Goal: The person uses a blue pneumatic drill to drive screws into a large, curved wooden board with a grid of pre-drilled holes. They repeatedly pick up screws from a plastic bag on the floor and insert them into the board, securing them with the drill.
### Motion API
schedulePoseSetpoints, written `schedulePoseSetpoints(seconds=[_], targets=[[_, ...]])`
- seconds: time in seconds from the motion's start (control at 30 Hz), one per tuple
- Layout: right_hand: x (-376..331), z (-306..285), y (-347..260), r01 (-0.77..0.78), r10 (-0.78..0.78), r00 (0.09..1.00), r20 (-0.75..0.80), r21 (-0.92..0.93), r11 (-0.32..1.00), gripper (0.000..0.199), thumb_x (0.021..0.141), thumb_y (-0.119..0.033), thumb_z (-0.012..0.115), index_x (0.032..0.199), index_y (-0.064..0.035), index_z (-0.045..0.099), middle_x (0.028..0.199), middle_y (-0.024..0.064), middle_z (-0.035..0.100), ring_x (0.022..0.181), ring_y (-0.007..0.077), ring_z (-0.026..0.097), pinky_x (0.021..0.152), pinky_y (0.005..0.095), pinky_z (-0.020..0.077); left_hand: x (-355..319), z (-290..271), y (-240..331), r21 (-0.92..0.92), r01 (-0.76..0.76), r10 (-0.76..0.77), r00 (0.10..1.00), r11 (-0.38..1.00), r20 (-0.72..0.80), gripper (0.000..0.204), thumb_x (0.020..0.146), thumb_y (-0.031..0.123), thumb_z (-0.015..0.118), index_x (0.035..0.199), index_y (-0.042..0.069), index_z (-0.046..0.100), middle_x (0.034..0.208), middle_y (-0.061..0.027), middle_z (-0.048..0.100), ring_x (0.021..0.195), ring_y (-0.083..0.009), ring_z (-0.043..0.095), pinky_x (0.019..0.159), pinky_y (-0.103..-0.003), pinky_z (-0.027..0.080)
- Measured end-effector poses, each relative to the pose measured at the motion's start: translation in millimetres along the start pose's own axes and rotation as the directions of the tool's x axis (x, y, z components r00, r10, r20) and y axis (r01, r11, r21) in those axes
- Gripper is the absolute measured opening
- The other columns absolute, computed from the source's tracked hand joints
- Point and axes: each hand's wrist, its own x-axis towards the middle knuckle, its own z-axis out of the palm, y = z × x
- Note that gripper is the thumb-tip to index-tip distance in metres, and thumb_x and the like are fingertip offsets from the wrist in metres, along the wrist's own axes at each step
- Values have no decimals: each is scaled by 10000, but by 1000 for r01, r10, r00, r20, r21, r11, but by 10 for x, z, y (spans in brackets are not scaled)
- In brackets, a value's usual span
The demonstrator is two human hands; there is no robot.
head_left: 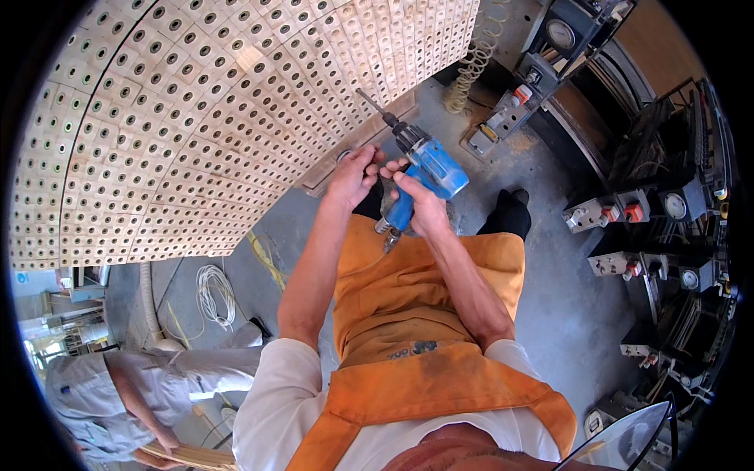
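Floor [550, 314]: grey.
Drill [437, 166]: in front of the apron [432, 392], bit [369, 100] toward holed blocks [228, 118]; slanting might chip them.
Right hand [424, 206]: wrapped round its handle; slackness might let it twist.
Left hand [353, 179]: fingers bunched, contents unclear; straying might meet the bit.

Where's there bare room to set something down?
Widest: the grey floor between the orange apron and the gauge-fitted machines on the right. Smaller: the floor strip between the wooden blocks and the control box. Crowded: the middle, where the right hand grips the blue drill, and lower left, with the coiled white cable and a co-worker.
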Motion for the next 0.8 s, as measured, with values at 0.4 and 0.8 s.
schedulePoseSetpoints(seconds=[0.4, 0.8], targets=[[-236, -339, -71, -92, 84, 992, 93, 85, 992, 251, 845, -23, 615, 1087, -66, 560, 1024, 71, 636, 1005, 216, 628, 639, 274, 469, 237, 320, 601, -3, -135, 135, 990, 991, 36, 259, 966, 287, 541, 1010, 32, 554, 739, 18, 489, 523, -27, 373, 400, -159, 275], [10, -166, 58, -38, 36, 999, 15, 128, 991, 224, 850, -17, 613, 1058, -46, 533, 1011, 92, 631, 982, 225, 634, 620, 255, 504, 410, 328, 495, -51, -154, 153, 988, 987, -13, 266, 989, 234, 483, 1144, 31, 557, 797, 4, 501, 574, -51, 387, 450, -175, 314]])
